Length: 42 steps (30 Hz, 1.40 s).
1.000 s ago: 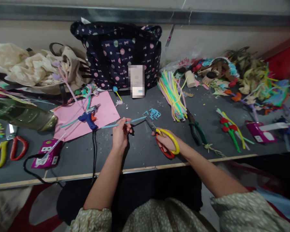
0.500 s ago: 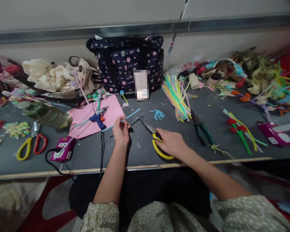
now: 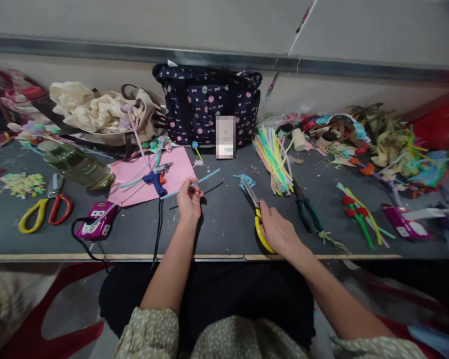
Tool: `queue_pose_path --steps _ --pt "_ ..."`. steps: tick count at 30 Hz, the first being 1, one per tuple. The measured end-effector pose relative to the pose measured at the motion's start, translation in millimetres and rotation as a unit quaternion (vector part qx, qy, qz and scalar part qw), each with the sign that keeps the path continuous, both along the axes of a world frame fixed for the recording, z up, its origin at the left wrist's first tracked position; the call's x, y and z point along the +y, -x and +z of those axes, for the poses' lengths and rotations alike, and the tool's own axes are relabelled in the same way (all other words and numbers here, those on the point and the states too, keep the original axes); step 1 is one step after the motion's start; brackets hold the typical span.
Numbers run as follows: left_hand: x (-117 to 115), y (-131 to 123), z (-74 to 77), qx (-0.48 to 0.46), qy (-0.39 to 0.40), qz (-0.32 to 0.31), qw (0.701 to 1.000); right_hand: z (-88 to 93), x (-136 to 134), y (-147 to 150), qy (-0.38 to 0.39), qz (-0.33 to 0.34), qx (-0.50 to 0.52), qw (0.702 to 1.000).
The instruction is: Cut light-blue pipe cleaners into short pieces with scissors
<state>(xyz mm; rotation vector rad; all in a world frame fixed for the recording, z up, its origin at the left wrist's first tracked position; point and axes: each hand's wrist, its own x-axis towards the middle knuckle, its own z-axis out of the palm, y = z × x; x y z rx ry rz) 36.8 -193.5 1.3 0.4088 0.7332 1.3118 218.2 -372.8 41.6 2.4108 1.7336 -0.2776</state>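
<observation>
Between the fingers of my left hand [image 3: 189, 202] is a thin blue pipe cleaner [image 3: 209, 176], held slantwise above the dark tabletop. My right hand [image 3: 279, 230] is wrapped round the yellow handles of a pair of scissors [image 3: 259, 215]. The scissor tips reach the small pile of short blue cut pieces [image 3: 247, 180]. Left of my left hand, a blue hot glue gun [image 3: 155, 182] rests on a pink sheet [image 3: 177, 164]. A bundle of pastel pipe cleaners [image 3: 275, 162] lies beyond my right hand.
Dark green-handled pliers [image 3: 307, 212] lie right of my right hand. At the left are a greenish bottle [image 3: 77, 165], scissors with yellow and red handles [image 3: 47, 207] and a purple box [image 3: 99, 219]. A patterned bag [image 3: 213, 99] stands at the back. The table's front edge [image 3: 217, 258] runs before me.
My right hand has carried the scissors rightward, from the pipe cleaner's end to the blue cut pieces. My left hand still holds the pipe cleaner. The camera view has shifted slightly.
</observation>
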Motion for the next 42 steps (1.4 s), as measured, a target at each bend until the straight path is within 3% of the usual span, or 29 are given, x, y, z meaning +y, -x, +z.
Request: queue_pose_path --steps 20,26,29,33,37,42 --pt "0.2 1.2 -0.6 -0.01 0.01 0.002 1.0 -0.4 -6.9 1.2 -0.004 0.01 -0.017 1.0" --pt "-1.7 -0.1 3.2 -0.007 0.012 0.003 1.0 13.2 -12.8 -13.6 0.009 0.077 0.005 0.997" --pt "-2.1 0.0 4.7 -0.006 0.015 0.003 1.0 16.8 6.6 -26.1 -0.071 0.107 0.03 0.991" --pt "-1.5 0.9 4.2 0.002 0.017 -0.001 1.0 4.3 64.5 -38.5 -0.145 0.148 0.062 0.976" --pt "-1.3 1.1 3.6 0.008 0.021 0.003 1.0 -12.8 119.0 -45.9 -0.136 0.21 0.055 0.967" --pt "-2.3 -0.2 3.6 0.0 0.016 0.0 1.0 -16.5 144.4 -52.5 -0.107 0.289 0.018 0.951"
